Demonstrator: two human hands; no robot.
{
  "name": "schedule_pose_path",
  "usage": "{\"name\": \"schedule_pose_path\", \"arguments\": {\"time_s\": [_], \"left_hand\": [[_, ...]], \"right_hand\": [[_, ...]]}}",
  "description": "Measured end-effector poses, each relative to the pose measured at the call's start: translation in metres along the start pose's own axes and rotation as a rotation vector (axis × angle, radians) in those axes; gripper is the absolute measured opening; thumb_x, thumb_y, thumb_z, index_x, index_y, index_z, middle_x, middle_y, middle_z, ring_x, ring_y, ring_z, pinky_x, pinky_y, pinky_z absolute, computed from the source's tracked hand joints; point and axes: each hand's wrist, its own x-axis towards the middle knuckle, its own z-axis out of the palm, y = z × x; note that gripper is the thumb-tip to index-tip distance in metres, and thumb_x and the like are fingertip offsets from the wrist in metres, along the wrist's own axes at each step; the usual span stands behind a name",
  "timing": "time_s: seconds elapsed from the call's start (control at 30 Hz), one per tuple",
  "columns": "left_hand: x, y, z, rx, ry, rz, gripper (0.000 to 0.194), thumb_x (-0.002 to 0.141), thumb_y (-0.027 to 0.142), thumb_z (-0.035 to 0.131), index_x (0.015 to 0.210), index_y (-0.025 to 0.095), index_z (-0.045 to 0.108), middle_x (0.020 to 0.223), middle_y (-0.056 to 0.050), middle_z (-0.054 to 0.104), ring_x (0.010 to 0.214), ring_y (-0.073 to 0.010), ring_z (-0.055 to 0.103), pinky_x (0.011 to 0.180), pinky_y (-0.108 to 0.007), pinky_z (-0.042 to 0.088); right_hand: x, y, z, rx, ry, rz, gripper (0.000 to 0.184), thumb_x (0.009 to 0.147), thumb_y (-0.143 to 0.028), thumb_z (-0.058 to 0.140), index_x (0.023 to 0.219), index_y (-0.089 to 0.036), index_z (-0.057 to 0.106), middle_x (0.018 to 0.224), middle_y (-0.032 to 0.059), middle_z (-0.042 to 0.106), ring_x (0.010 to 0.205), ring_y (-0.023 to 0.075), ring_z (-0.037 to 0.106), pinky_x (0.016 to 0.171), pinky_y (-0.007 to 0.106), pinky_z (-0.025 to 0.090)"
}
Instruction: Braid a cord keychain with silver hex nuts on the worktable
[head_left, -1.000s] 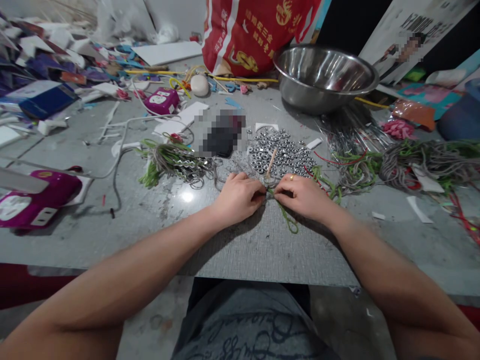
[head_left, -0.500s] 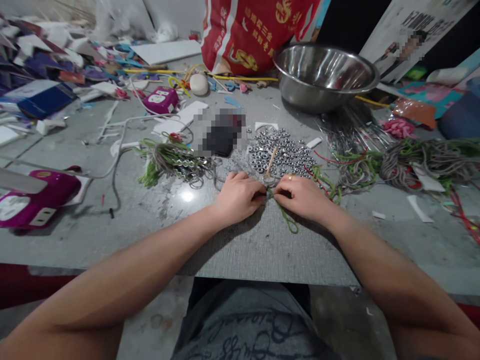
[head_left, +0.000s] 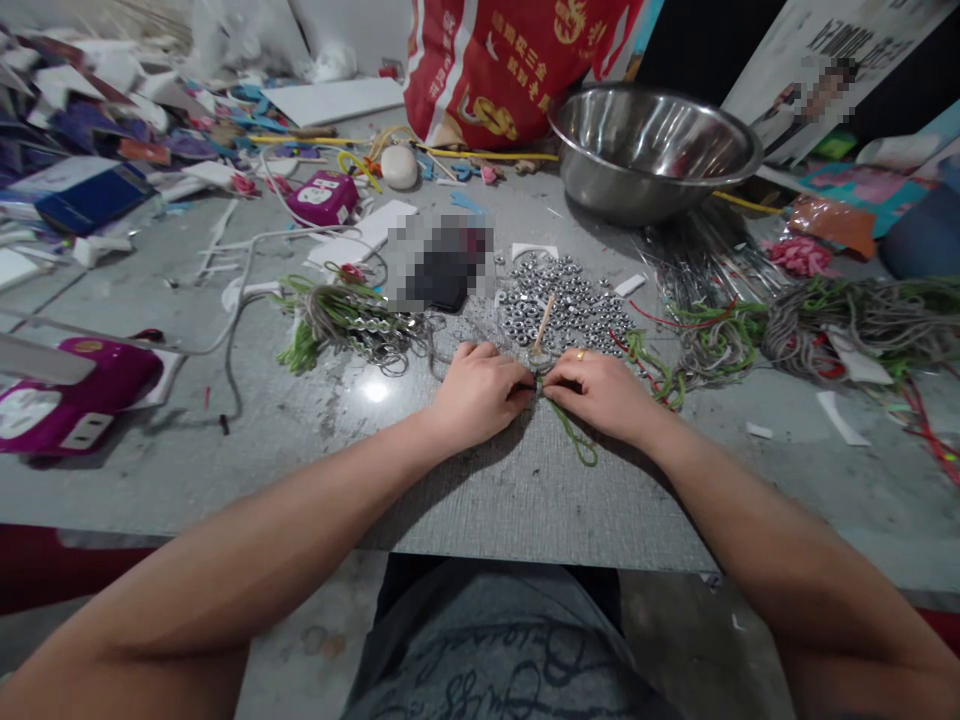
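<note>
Fingertips of my left hand and my right hand meet close together over the table, both pinching a green cord. Its looped end hangs out below my right fingers and lies on the tabletop. The stretch between the fingertips is mostly hidden. Just beyond my hands spreads a pile of silver beads, with a thin wooden stick rising in front of it. Left of my left hand rests a bundle of green and grey cords strung with silver beads.
A steel bowl stands behind the beads, beside a red bag. Tangled grey and green cords lie to the right. Purple power sockets with a white cable sit at left, and paper scraps heap at the back left.
My right fingertips have moved slightly left, closer to my left fingertips. The green cord's loop stays in almost the same place.
</note>
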Motion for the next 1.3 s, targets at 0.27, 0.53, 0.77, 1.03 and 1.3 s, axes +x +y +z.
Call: {"name": "schedule_pose_path", "arguments": {"time_s": [0.27, 0.53, 0.77, 1.03, 1.3], "left_hand": [[0.0, 0.003, 0.0, 0.009, -0.016, -0.017, 0.014, 0.08, 0.025, 0.053, 0.079, 0.019, 0.066, 0.073, -0.002, 0.068, 0.074, -0.0198, 0.052, 0.071, -0.035, 0.03], [-0.002, -0.019, -0.036, 0.135, -0.03, -0.03, 0.025, 0.075, 0.014, 0.045, 0.091, 0.015, 0.065, 0.089, -0.007, 0.063, 0.081, -0.019, 0.053, 0.076, -0.032, 0.039], [-0.003, -0.03, -0.048, 0.394, -0.291, -0.06, 0.02, 0.081, 0.026, 0.049, 0.089, 0.015, 0.064, 0.092, -0.009, 0.061, 0.09, -0.0231, 0.054, 0.077, -0.034, 0.041], [0.0, -0.026, -0.042, -0.004, -0.173, -0.28, 0.011, 0.083, 0.016, 0.046, 0.077, 0.014, 0.054, 0.072, -0.005, 0.06, 0.067, -0.0161, 0.055, 0.062, -0.027, 0.041], [0.006, -0.008, -0.041, -1.467, -0.134, -0.757, 0.02, 0.09, 0.015, 0.04, 0.07, 0.016, 0.043, 0.061, 0.001, 0.059, 0.036, -0.0038, 0.047, 0.036, -0.016, 0.036]], "right_hand": [[0.0, -0.001, -0.003, -0.002, -0.03, 0.006, 0.012, 0.081, -0.021, 0.055, 0.077, -0.017, 0.066, 0.078, 0.004, 0.061, 0.075, 0.0158, 0.055, 0.07, 0.029, 0.04], [-0.005, 0.007, -0.027, -0.073, -0.011, 0.132, 0.011, 0.077, -0.02, 0.051, 0.072, -0.018, 0.061, 0.077, 0.0027, 0.061, 0.063, 0.0126, 0.052, 0.06, 0.026, 0.037], [-0.006, 0.01, -0.026, -0.377, 0.139, 0.333, 0.023, 0.084, -0.028, 0.045, 0.088, -0.019, 0.066, 0.105, 0.0078, 0.063, 0.076, 0.0199, 0.057, 0.058, 0.03, 0.035], [-0.007, 0.005, -0.016, -0.1, 0.412, 0.06, 0.018, 0.082, -0.025, 0.048, 0.08, -0.017, 0.065, 0.088, 0.0073, 0.065, 0.074, 0.0169, 0.058, 0.063, 0.03, 0.041], [-0.004, -0.025, -0.006, 0.981, 0.01, 0.35, 0.014, 0.081, -0.024, 0.049, 0.092, -0.018, 0.055, 0.086, 0.0024, 0.064, 0.046, 0.0073, 0.055, 0.044, 0.024, 0.044]]}}
